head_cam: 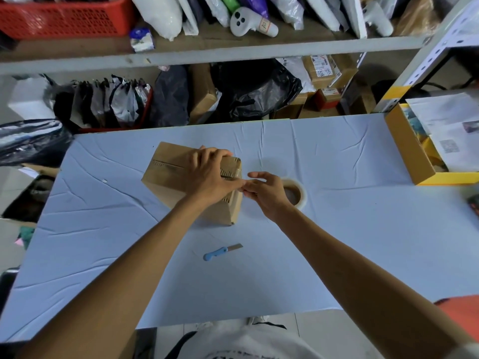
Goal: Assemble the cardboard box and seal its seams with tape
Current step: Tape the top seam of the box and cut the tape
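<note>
A brown cardboard box (168, 172) stands closed on the pale blue table (337, 229), with its flap seam running across the top. My left hand (207, 172) lies over the box's right top edge, fingers curled over the far side and thumb at the near corner. My right hand (267, 190) is just right of the box, its fingertips pinching clear tape against the box's right corner next to my left thumb. A roll of clear tape (295, 190) lies flat on the table behind my right hand, partly hidden by it.
A blue-handled knife (221, 252) lies on the table in front of the box. An open yellow-edged carton (414, 151) with papers sits at the right edge. Shelves with bags, parcels and a red basket (64, 16) stand behind the table.
</note>
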